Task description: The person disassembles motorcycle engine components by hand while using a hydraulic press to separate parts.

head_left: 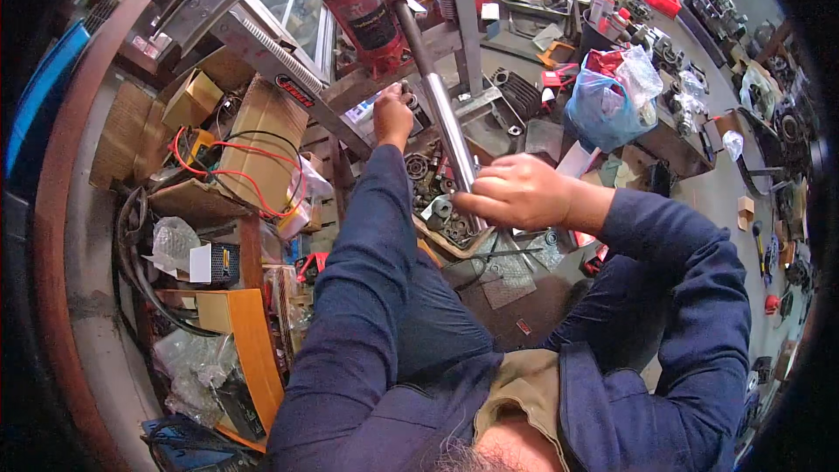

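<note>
A red bottle jack (363, 22) stands in a grey steel press frame (350, 87). From beside the jack, a long shiny metal pipe handle (447, 127) slants down toward me. My right hand (516, 192) is closed around it near its lower end. Under the jack, at the frame's crossbar, my left hand (393, 118) is closed, its fingertips partly hidden; what it holds cannot be made out. A small metal part (415, 109) lies close beside that hand. Below the handle sits a tray (463, 249) of bearings and small metal parts.
Left of me are an open cardboard box (253, 149), red and black cables (253, 144) and an orange box (253, 341). A blue plastic bag (607, 109) stands at right, before a bench edge (686, 144). Finned cylinder parts (517, 92) and bubble wrap (509, 284) lie nearby.
</note>
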A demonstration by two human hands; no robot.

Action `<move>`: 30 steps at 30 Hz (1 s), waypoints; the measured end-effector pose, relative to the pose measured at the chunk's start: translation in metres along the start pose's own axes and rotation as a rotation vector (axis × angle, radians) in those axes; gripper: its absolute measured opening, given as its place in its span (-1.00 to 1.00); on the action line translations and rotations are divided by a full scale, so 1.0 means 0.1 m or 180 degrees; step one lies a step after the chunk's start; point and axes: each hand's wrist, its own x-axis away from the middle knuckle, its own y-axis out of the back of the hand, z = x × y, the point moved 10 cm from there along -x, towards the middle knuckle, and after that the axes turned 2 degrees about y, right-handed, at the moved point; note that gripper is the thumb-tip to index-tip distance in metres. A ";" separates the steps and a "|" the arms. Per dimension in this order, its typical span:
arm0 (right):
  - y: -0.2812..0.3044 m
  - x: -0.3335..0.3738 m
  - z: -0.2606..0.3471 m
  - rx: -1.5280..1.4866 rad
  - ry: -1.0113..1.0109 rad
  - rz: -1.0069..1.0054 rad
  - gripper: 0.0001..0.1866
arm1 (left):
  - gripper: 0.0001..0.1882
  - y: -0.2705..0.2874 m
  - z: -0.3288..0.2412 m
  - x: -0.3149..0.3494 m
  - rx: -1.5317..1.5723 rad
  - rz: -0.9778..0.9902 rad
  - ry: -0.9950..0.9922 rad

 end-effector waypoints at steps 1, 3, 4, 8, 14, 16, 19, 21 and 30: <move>0.03 0.00 -0.02 -0.0038 -0.0068 0.0005 -0.62 | -0.69 0.00 0.06 0.01 0.0106 0.0153 0.0040; 0.08 -0.03 -0.05 0.0029 -0.0048 0.0168 -0.61 | -0.71 0.10 0.10 -0.01 0.0060 0.0057 -0.0019; 0.11 -0.04 -0.07 0.0132 0.0023 0.0352 -0.59 | -0.72 0.13 0.05 0.00 0.0064 -0.0023 -0.0078; 0.03 0.32 -0.57 -0.0488 -0.1574 0.0170 -0.44 | -0.85 0.12 -0.14 0.11 -0.0188 0.0037 -0.0388; -0.17 1.08 -1.36 -0.0968 -0.3218 0.0014 -0.49 | -0.86 0.25 -0.44 0.12 -0.0242 -0.0321 -0.0580; -0.30 1.14 -1.45 -0.1173 -0.3393 0.0113 -0.52 | -0.84 0.21 -0.36 0.09 -0.0251 -0.0121 -0.0648; -0.52 1.27 -1.64 -0.1188 -0.3354 0.0298 -0.48 | -0.83 0.03 -0.60 0.38 0.1372 0.0400 0.0420; -0.65 1.18 -1.74 -0.1187 -0.3315 0.0372 -0.45 | -0.78 -0.44 -0.58 0.68 0.2895 0.1251 0.1713; -1.31 1.20 -2.18 -0.1095 -0.2864 0.1139 -0.68 | -0.74 -0.49 -0.27 0.72 0.2705 0.1374 0.0863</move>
